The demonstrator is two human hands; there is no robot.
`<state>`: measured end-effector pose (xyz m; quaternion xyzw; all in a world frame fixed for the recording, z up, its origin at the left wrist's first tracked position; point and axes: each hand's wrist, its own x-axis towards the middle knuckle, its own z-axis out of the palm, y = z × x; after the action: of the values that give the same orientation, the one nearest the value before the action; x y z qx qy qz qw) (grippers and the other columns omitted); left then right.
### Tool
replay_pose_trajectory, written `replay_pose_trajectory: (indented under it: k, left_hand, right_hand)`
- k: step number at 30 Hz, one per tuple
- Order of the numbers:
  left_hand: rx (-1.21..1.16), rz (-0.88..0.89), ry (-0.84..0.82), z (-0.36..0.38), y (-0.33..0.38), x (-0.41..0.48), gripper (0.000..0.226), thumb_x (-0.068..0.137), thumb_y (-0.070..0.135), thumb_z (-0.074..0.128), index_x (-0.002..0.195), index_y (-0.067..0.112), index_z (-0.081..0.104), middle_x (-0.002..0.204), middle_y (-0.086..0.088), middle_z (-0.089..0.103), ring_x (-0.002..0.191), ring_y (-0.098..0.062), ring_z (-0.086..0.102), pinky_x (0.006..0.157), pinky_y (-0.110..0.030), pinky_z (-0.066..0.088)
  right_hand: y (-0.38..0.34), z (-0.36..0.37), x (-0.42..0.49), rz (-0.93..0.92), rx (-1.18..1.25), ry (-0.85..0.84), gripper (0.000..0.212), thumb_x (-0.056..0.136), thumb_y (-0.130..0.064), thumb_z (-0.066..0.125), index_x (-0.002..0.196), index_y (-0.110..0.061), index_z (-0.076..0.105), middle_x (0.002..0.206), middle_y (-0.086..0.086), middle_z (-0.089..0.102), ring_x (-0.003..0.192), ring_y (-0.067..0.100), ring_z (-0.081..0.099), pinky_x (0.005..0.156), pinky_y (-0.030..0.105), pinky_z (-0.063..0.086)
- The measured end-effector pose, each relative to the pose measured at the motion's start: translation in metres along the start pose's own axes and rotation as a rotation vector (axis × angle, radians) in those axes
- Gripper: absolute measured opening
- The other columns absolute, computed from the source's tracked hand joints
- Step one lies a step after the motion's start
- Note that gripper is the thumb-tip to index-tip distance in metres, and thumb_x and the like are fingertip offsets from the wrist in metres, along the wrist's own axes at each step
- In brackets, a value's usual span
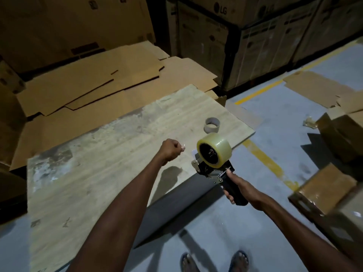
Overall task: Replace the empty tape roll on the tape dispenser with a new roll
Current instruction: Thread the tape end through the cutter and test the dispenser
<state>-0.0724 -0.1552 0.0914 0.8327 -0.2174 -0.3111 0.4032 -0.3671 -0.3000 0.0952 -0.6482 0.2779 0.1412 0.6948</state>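
A black tape dispenser [214, 171] is held over the right edge of a worn wooden table [110, 154]. My right hand [238, 188] grips its handle. A full roll of clear tape [215, 150] sits on the dispenser's hub. My left hand [171, 150] is left of the roll, fingers pinched on what looks like the thin clear tape end stretched from the roll. An empty cardboard tape core [212, 125] stands on the table behind the dispenser.
Flattened cardboard sheets [94, 85] lie behind the table, and stacked cartons [245, 40] stand beyond them. Cardboard boxes [341, 134] sit on the grey floor to the right, near yellow floor lines [265, 160]. My sandalled feet [214, 262] are at the bottom.
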Motion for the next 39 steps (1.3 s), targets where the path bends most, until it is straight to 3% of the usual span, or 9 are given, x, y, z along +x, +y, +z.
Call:
replay_pose_trajectory:
  k: [2, 5, 7, 11, 15, 20, 23, 34, 39]
  left_hand:
    - [0.044, 0.011, 0.009, 0.022, -0.006, 0.003, 0.037, 0.099, 0.006, 0.067, 0.064, 0.001, 0.056, 0.055, 0.0, 0.056, 0.071, 0.012, 0.062, 0.046, -0.017, 0.04]
    - [0.125, 0.032, 0.007, 0.049, -0.023, 0.012, 0.049, 0.095, 0.006, 0.07, 0.052, 0.008, 0.047, 0.056, 0.0, 0.062, 0.086, -0.008, 0.074, 0.057, -0.021, 0.045]
    - [0.149, 0.024, 0.006, 0.063, -0.034, 0.014, 0.046, 0.094, 0.007, 0.071, 0.053, 0.003, 0.052, 0.06, -0.003, 0.065, 0.082, -0.013, 0.073, 0.058, -0.022, 0.044]
    - [0.181, -0.015, -0.003, 0.087, -0.047, 0.015, 0.024, 0.092, -0.002, 0.067, 0.069, -0.006, 0.065, 0.063, 0.0, 0.064, 0.056, 0.008, 0.059, 0.045, -0.011, 0.037]
    - [0.219, 0.027, 0.017, 0.1, -0.06, 0.033, 0.027, 0.096, 0.006, 0.067, 0.069, 0.003, 0.07, 0.069, 0.002, 0.071, 0.067, -0.012, 0.066, 0.054, -0.021, 0.044]
    - [0.276, 0.114, 0.008, 0.101, -0.059, 0.051, 0.022, 0.096, 0.011, 0.068, 0.075, 0.008, 0.075, 0.065, 0.011, 0.067, 0.061, -0.007, 0.061, 0.058, -0.027, 0.046]
    - [0.278, 0.143, 0.019, 0.104, -0.062, 0.062, 0.023, 0.097, 0.014, 0.069, 0.074, 0.014, 0.073, 0.069, 0.008, 0.07, 0.068, -0.016, 0.066, 0.062, -0.035, 0.051]
    - [0.269, 0.141, 0.133, 0.109, -0.078, 0.074, 0.024, 0.081, 0.028, 0.086, 0.077, 0.019, 0.064, 0.068, 0.007, 0.064, 0.069, -0.015, 0.064, 0.062, -0.034, 0.05]
    - [0.23, 0.185, 0.046, 0.103, -0.074, 0.08, 0.014, 0.083, 0.022, 0.085, 0.077, 0.017, 0.073, 0.068, 0.007, 0.068, 0.068, -0.012, 0.064, 0.069, -0.037, 0.054]
  right_hand:
    - [0.016, 0.0, -0.001, 0.044, 0.004, 0.016, 0.077, 0.097, -0.075, 0.027, 0.082, -0.005, 0.056, 0.07, 0.009, 0.057, 0.056, 0.02, 0.052, 0.056, 0.027, 0.039]
    - [0.04, 0.0, 0.002, 0.087, 0.09, 0.042, 0.072, 0.097, -0.071, 0.029, 0.084, -0.005, 0.055, 0.07, 0.011, 0.055, 0.053, 0.018, 0.05, 0.053, 0.025, 0.041]
    - [0.06, -0.004, 0.009, 0.107, 0.16, 0.062, 0.068, 0.101, -0.066, 0.031, 0.093, -0.004, 0.057, 0.072, 0.011, 0.054, 0.052, 0.018, 0.047, 0.052, 0.025, 0.04]
    - [0.097, -0.007, 0.021, 0.103, 0.215, 0.099, 0.068, 0.098, -0.073, 0.038, 0.101, -0.008, 0.061, 0.072, 0.011, 0.054, 0.054, 0.019, 0.044, 0.054, 0.028, 0.039]
    - [0.113, -0.005, 0.035, 0.1, 0.242, 0.152, 0.065, 0.103, -0.063, 0.032, 0.089, -0.004, 0.056, 0.064, 0.008, 0.056, 0.049, 0.017, 0.045, 0.048, 0.023, 0.039]
    - [0.125, -0.004, 0.056, 0.041, 0.272, 0.194, 0.064, 0.105, -0.059, 0.037, 0.08, -0.002, 0.054, 0.059, 0.006, 0.056, 0.049, 0.017, 0.046, 0.048, 0.021, 0.039]
    - [0.13, -0.005, 0.066, -0.004, 0.3, 0.225, 0.064, 0.095, -0.066, 0.045, 0.081, -0.003, 0.053, 0.066, 0.011, 0.057, 0.052, 0.019, 0.047, 0.051, 0.026, 0.04]
    - [0.144, -0.009, 0.084, -0.035, 0.238, 0.227, 0.067, 0.089, -0.072, 0.048, 0.08, -0.006, 0.055, 0.072, 0.012, 0.06, 0.056, 0.02, 0.049, 0.056, 0.031, 0.042]
    - [0.139, -0.009, 0.084, -0.021, 0.198, 0.202, 0.066, 0.093, -0.065, 0.042, 0.081, -0.002, 0.058, 0.059, 0.003, 0.058, 0.05, 0.014, 0.049, 0.049, 0.021, 0.041]
